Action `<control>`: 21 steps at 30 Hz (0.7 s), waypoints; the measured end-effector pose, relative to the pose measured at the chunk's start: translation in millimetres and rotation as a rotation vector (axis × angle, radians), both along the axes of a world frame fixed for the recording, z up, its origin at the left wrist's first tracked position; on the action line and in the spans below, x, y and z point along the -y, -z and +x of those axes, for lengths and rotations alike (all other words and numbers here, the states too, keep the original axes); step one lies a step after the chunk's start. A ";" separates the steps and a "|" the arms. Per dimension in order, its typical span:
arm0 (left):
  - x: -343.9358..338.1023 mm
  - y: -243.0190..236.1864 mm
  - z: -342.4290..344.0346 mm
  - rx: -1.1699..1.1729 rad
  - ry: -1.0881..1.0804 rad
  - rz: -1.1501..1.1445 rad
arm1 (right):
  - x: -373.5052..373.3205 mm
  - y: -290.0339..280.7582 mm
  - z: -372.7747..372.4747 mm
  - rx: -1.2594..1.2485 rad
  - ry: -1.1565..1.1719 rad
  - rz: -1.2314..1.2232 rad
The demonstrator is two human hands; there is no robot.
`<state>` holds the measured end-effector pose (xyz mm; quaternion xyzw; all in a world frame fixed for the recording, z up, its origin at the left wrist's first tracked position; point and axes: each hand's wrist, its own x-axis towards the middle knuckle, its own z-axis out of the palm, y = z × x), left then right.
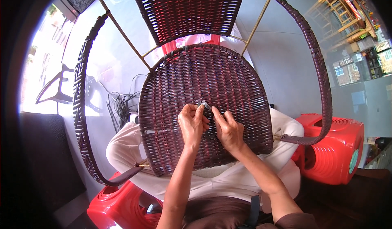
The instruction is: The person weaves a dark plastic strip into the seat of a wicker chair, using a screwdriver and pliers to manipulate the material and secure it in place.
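A dark brown wicker chair (212, 76) rests across my lap, its woven seat facing up and its backrest (190, 11) farther off. Over the middle of the seat, my left hand (192, 123) pinches a short, light grey strip (206, 104) between thumb and index finger. My right hand (229, 133) is close beside it, index finger stretched toward the strip's lower end and the other fingers curled. Whether the strip is part of the weave or a separate piece I cannot tell. Woven armrests curve out on the left (79, 94) and right (322, 78).
Red plastic stools stand at the lower right (332, 147) and lower left (118, 206). A heap of dark strands (120, 106) lies on the floor left of the chair. Wooden furniture (343, 17) stands far right, and a dark panel (45, 159) at left.
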<state>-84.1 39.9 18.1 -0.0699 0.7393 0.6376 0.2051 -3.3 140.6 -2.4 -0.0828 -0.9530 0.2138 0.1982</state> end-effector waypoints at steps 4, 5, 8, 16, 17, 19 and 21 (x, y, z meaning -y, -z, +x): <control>-4.2 4.4 10.6 -0.041 -0.049 0.070 | 0.0 0.1 -0.4 -0.004 0.004 -0.007; -4.9 5.2 11.9 -0.047 -0.062 0.091 | 0.0 -0.1 -0.3 -0.003 0.005 -0.007; -4.8 2.8 12.1 -0.035 -0.076 0.103 | -0.1 -0.8 -0.2 -0.007 0.004 -0.020; -5.8 10.1 8.9 -0.091 -0.082 0.098 | 0.6 2.4 1.4 -0.004 0.009 -0.006; -6.1 9.7 8.0 -0.090 -0.083 0.098 | 0.7 2.4 1.3 -0.003 0.008 -0.006; -6.6 9.0 6.8 -0.097 -0.079 0.095 | 0.8 2.4 1.3 -0.003 0.006 -0.015; -8.6 5.9 7.0 -0.092 -0.087 0.093 | 1.3 2.1 1.3 -0.002 0.007 -0.017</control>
